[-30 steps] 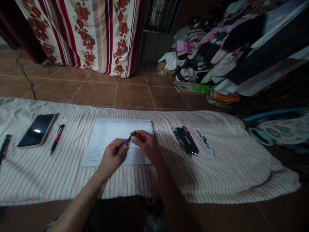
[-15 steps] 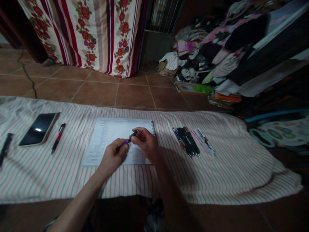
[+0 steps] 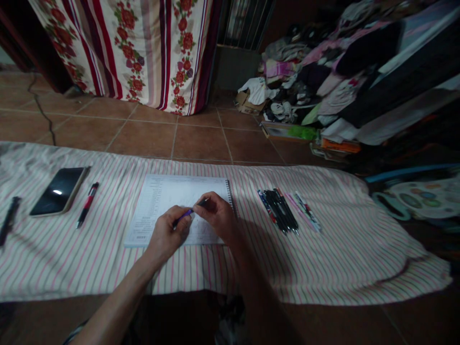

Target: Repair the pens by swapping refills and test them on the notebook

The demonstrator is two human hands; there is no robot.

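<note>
A purple and black pen (image 3: 187, 212) is held slantwise between my two hands, above a spiral notebook (image 3: 147, 196) with printed pages. My left hand (image 3: 171, 226) is closed round its purple, lower-left part. At the upper right end, the fingers of my right hand (image 3: 217, 213) pinch the black part. Whether the black part is joined to the purple one is too small to tell. Right of the notebook, several pens (image 3: 278, 211) lie side by side on the striped cloth (image 3: 345, 258), mostly black, with pink and white ones at their right.
On the left of the cloth lie a smartphone (image 3: 59, 191), a red and black pen (image 3: 87, 205) and a dark pen (image 3: 9, 220). A floral curtain (image 3: 151, 52) hangs beyond the tiled floor (image 3: 143, 134). Piled clothes (image 3: 309, 72) fill the back right.
My right hand's fingers have shifted slightly and curl more closely over the pen's black end. My left hand keeps its hold, nearly still.
</note>
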